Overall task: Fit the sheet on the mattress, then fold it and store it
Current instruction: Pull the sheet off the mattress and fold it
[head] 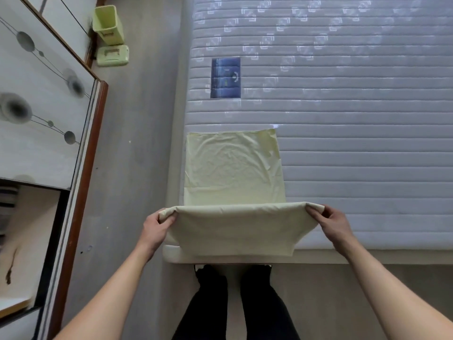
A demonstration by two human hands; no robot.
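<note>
A pale yellow sheet [232, 173], folded into a narrow panel, lies at the near left corner of the bare quilted mattress [355, 143]. Its near end is lifted off the bed into a raised fold, and a flap hangs down over the mattress's front edge. My left hand [155, 229] pinches the left end of that raised fold. My right hand [334, 223] pinches the right end at the same height. The far part of the sheet lies flat with light creases.
A wardrobe [49, 114] with patterned sliding doors stands to the left, one door open. A green bin [107, 24] and its lid [112, 55] sit on the grey floor at the far left. A blue label [225, 78] marks the mattress. My legs stand against the bed's front edge.
</note>
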